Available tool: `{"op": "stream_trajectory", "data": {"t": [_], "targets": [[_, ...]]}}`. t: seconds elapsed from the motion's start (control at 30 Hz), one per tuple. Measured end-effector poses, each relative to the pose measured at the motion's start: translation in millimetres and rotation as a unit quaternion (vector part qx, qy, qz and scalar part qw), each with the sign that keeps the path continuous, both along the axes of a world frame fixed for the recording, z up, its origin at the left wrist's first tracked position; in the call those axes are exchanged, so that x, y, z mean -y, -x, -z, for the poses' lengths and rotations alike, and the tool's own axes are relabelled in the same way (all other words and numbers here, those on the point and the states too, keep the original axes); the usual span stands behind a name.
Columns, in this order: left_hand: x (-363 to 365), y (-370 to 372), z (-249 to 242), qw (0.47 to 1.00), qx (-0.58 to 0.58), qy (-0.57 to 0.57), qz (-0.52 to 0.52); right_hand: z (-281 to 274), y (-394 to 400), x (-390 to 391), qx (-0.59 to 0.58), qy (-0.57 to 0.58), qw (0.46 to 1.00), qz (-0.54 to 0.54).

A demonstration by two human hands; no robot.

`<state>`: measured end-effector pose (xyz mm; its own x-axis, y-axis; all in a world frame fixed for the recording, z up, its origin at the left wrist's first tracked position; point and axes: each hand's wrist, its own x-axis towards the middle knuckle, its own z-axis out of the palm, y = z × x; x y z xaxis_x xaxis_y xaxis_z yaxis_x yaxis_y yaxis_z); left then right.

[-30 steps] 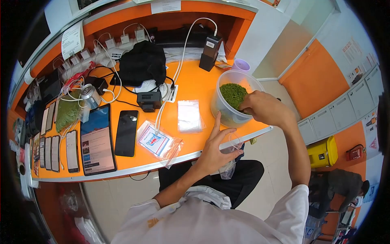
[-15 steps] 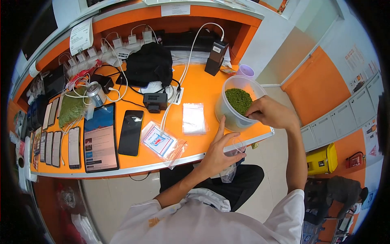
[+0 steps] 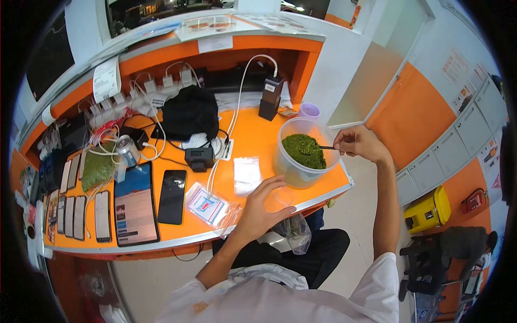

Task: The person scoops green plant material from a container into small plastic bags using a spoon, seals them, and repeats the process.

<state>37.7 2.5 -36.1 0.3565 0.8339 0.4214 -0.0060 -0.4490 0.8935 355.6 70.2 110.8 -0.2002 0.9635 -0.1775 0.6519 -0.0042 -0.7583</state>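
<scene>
A translucent plastic tub (image 3: 291, 173) stands near the desk's right end, holding finely shredded green stuff (image 3: 304, 151). Over its right rim, my right hand (image 3: 360, 144) pinches the dark handle of a spoon-like utensil (image 3: 327, 148); its far end is in the green stuff. My left hand (image 3: 263, 207) is at the front edge beside the tub, thumb and fingers curved around a clear, round-rimmed, cup-like container (image 3: 284, 197). Its lower part is hard to make out. Below the hand, a clear plastic bag (image 3: 297, 235) hangs over my lap.
On the orange desk lie a stack of clear bags (image 3: 247, 175), a printed packet (image 3: 207, 205), a black phone (image 3: 172, 196) and a tablet (image 3: 137, 207). Several more phones are at the left. A purple cup (image 3: 308, 111) stands behind the tub. A person (image 3: 463, 250) is at lower right.
My right hand has drawn up and outward from inside the tub, bringing the dark handle into sight. The green stuff's surface is disturbed. The camera has tilted up; my left hand keeps the clear container.
</scene>
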Motion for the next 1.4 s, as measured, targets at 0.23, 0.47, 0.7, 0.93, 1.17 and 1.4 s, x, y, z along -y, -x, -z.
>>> {"op": "stream_trajectory", "data": {"t": [0.23,0.47,0.7,0.93,1.17,1.4], "targets": [[-10,15,-44,0.992,-0.086,-0.079,-0.049,23,-25,6,-0.071,-0.018,0.996,0.059],[-46,12,-89,0.959,-0.171,-0.209,-0.085,34,-36,6,-0.108,-0.017,0.993,0.043],[-89,-11,-117,0.929,-0.282,-0.235,-0.036,35,-41,5,-0.112,-0.033,0.993,0.035],[-123,-33,-122,0.888,-0.339,-0.310,-0.013,11,-43,24,-0.089,-0.132,0.987,0.015],[-134,-49,-107,0.876,-0.340,-0.341,0.026,0,-18,17,-0.048,-0.153,0.987,-0.003],[-124,-67,-113,0.874,-0.322,-0.365,0.008,1,29,-5,0.047,-0.290,0.951,-0.093]]}}
